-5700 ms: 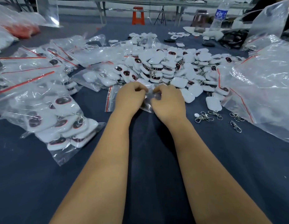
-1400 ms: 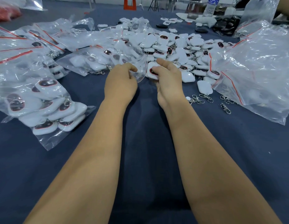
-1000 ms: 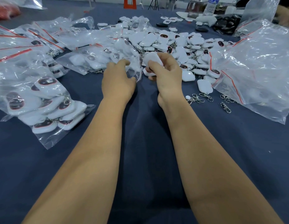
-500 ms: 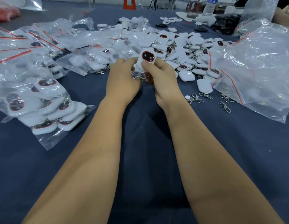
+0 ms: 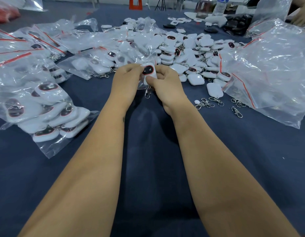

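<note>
Both hands held one fob (image 5: 149, 73) up off the table (image 5: 250, 151), near its middle. The left hand (image 5: 127, 79) pinched its left side with curled fingers. The right hand (image 5: 165, 84) gripped its lower right corner, thumb on the face. Its clasp (image 5: 147, 94) hung free below, just above the cloth. The fob was outside any bag, so I judged the packing of this one begun but not done (a scrap of clear film showed under the left hand, though I could not tell whether it was an open bag).

The job as a whole looked part-way through. Toward the left edge lay filled bags (image 5: 45, 113), each clear with a red strip and holding several white fobs. One more bag (image 5: 97, 64) of them lay just beyond the left hand. Past the hands, toward the far edge, a big pile (image 5: 182, 53) of loose fobs lay unbagged. At the right edge a heap (image 5: 271, 65) of clear bags looked mostly empty; I could not tell what lay deep inside. A few loose clasps (image 5: 208, 102) lay between that heap and the right forearm.
</note>
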`<state>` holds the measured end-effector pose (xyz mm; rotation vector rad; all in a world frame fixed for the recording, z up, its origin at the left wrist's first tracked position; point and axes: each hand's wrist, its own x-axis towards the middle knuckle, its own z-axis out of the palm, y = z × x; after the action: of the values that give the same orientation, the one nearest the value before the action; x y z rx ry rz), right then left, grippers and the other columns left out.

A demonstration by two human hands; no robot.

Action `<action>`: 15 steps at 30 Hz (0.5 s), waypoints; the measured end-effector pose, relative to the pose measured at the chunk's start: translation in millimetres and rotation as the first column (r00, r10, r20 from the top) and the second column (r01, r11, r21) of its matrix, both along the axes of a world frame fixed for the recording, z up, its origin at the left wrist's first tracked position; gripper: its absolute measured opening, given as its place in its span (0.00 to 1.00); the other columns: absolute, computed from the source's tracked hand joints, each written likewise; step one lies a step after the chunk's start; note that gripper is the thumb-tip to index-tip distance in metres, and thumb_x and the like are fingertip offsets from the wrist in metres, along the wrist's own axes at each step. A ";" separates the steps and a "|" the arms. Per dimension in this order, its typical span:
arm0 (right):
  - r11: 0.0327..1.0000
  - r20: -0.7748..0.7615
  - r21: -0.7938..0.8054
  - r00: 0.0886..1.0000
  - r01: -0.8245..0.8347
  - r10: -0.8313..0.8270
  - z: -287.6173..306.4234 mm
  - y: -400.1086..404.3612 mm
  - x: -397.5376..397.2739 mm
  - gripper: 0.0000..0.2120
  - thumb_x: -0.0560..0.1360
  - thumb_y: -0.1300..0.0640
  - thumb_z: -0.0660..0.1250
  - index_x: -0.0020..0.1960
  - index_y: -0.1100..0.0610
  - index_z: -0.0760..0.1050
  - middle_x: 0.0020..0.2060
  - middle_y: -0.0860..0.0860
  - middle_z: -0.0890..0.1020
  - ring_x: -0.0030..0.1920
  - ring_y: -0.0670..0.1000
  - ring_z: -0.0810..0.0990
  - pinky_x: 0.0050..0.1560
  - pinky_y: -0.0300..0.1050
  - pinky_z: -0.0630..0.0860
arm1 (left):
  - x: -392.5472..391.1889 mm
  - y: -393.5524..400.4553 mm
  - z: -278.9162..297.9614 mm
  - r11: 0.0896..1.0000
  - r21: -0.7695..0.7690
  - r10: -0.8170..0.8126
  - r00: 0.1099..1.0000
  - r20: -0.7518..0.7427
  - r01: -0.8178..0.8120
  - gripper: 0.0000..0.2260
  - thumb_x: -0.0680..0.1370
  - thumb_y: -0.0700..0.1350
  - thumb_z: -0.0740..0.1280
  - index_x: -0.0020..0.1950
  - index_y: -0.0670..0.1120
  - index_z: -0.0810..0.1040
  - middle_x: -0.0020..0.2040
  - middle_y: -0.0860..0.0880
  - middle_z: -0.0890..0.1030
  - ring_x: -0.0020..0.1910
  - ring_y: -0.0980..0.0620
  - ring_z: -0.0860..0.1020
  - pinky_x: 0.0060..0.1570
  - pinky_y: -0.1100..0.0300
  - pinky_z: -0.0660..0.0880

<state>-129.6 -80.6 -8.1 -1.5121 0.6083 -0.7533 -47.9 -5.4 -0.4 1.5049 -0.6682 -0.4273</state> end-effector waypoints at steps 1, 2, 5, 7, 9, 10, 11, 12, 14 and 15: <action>1.000 0.004 0.005 1.000 0.004 -0.004 0.0 0.3 -0.1 0.14 0.76 0.70 0.64 0.60 0.61 0.76 0.51 0.57 0.85 0.53 0.55 0.84 0.61 0.52 0.78 | -0.7 0.1 0.3 1.000 -0.006 -0.004 1.000 -0.006 0.004 0.11 0.78 0.41 0.63 0.47 0.34 0.80 0.38 0.45 0.76 0.38 0.53 0.74 0.42 0.60 0.71; 1.000 0.011 0.011 1.000 0.006 -0.007 0.2 0.5 -0.4 0.13 0.76 0.70 0.65 0.58 0.60 0.77 0.49 0.57 0.85 0.51 0.54 0.84 0.59 0.50 0.79 | -1.1 0.1 0.4 1.000 -0.010 -0.008 1.000 -0.006 0.008 0.10 0.78 0.41 0.63 0.45 0.36 0.80 0.38 0.46 0.76 0.38 0.54 0.74 0.42 0.61 0.72; 1.000 0.031 0.021 0.999 0.019 -0.020 0.5 0.8 -0.2 0.11 0.75 0.70 0.66 0.53 0.57 0.77 0.44 0.54 0.85 0.44 0.50 0.82 0.49 0.44 0.78 | -0.7 -0.4 0.3 1.000 0.022 -0.017 1.000 0.026 0.016 0.08 0.78 0.43 0.66 0.44 0.40 0.81 0.40 0.44 0.75 0.40 0.50 0.72 0.46 0.57 0.70; 0.999 0.043 0.039 0.999 0.026 -0.028 0.4 0.5 -0.1 0.12 0.75 0.70 0.65 0.54 0.58 0.77 0.42 0.54 0.85 0.42 0.48 0.82 0.45 0.40 0.76 | -0.4 -0.8 0.4 0.999 0.047 -0.015 0.999 0.039 0.013 0.09 0.78 0.44 0.67 0.40 0.42 0.80 0.39 0.43 0.74 0.40 0.50 0.71 0.46 0.56 0.69; 0.998 0.052 0.056 0.998 0.026 -0.029 0.9 0.7 -0.5 0.12 0.75 0.71 0.65 0.56 0.61 0.77 0.40 0.53 0.84 0.39 0.46 0.82 0.41 0.37 0.74 | -0.6 -1.0 0.8 0.998 0.069 -0.007 0.999 0.053 0.003 0.10 0.78 0.45 0.67 0.38 0.43 0.80 0.38 0.44 0.76 0.40 0.50 0.72 0.46 0.57 0.70; 0.998 0.057 0.062 0.998 0.026 -0.029 1.2 1.1 -0.7 0.12 0.75 0.71 0.65 0.57 0.62 0.77 0.40 0.53 0.84 0.38 0.45 0.82 0.40 0.36 0.74 | -0.5 -1.1 0.8 0.997 0.075 -0.006 0.998 0.057 0.002 0.10 0.78 0.45 0.67 0.40 0.42 0.82 0.39 0.45 0.77 0.40 0.50 0.73 0.47 0.56 0.71; 0.997 0.061 0.067 0.998 0.025 -0.029 1.5 1.3 -0.9 0.13 0.75 0.71 0.65 0.58 0.62 0.77 0.40 0.53 0.84 0.38 0.45 0.82 0.40 0.36 0.74 | -0.1 -1.1 0.8 0.997 0.078 -0.007 0.998 0.057 0.002 0.10 0.78 0.46 0.67 0.43 0.40 0.82 0.40 0.44 0.78 0.41 0.50 0.74 0.48 0.55 0.72; 0.997 0.065 0.070 0.997 0.025 -0.029 1.8 1.6 -1.1 0.12 0.75 0.71 0.65 0.57 0.62 0.77 0.39 0.53 0.84 0.38 0.45 0.82 0.41 0.37 0.75 | 0.3 -1.0 0.7 0.997 0.077 -0.007 0.998 0.056 0.003 0.11 0.78 0.46 0.67 0.45 0.38 0.83 0.41 0.44 0.78 0.42 0.50 0.74 0.49 0.54 0.72; 0.997 0.073 0.071 0.997 0.024 -0.029 2.2 1.7 -1.4 0.11 0.75 0.71 0.65 0.54 0.59 0.77 0.39 0.51 0.84 0.37 0.44 0.82 0.42 0.37 0.75 | 0.6 -0.3 1.3 0.997 0.075 -0.007 0.999 0.054 0.003 0.11 0.78 0.46 0.66 0.46 0.38 0.82 0.41 0.44 0.77 0.42 0.50 0.74 0.49 0.54 0.71; 0.997 0.076 0.071 0.997 0.022 -0.028 2.3 1.8 -1.5 0.11 0.75 0.71 0.65 0.53 0.58 0.77 0.38 0.51 0.84 0.37 0.43 0.82 0.41 0.37 0.75 | 0.4 0.0 1.7 0.997 0.075 -0.007 0.999 0.054 0.003 0.11 0.78 0.46 0.66 0.44 0.39 0.82 0.41 0.44 0.76 0.42 0.50 0.73 0.48 0.54 0.71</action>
<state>-131.1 -78.8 -5.8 -1.4069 0.5909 -0.7979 -47.5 -5.5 1.3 1.5903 -0.7058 -0.4205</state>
